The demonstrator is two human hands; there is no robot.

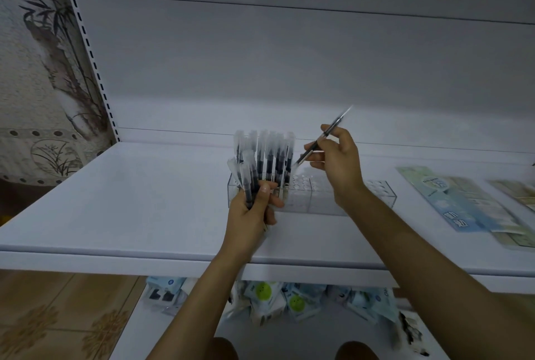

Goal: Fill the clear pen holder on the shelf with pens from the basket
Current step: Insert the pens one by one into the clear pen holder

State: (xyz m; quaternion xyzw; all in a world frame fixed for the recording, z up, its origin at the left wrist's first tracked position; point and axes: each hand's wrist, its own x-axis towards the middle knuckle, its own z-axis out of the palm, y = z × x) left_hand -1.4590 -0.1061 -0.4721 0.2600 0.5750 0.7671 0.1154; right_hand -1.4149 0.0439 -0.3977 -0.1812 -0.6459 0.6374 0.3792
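Head view: left hand (251, 216) grips pens (246, 186) before holder (314, 196), right hand (339, 163) pinches one pen (337, 121), packets (463, 203) nearby.

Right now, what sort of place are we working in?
Likely a stationery shop: a white shelf on a slotted retail upright, flat packaged paper goods displayed at its right, and a clear pen holder part-filled with capped pens.

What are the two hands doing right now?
Left hand: grips a bunch of pens.
Right hand: pinches a single pen, tilted above the holder.
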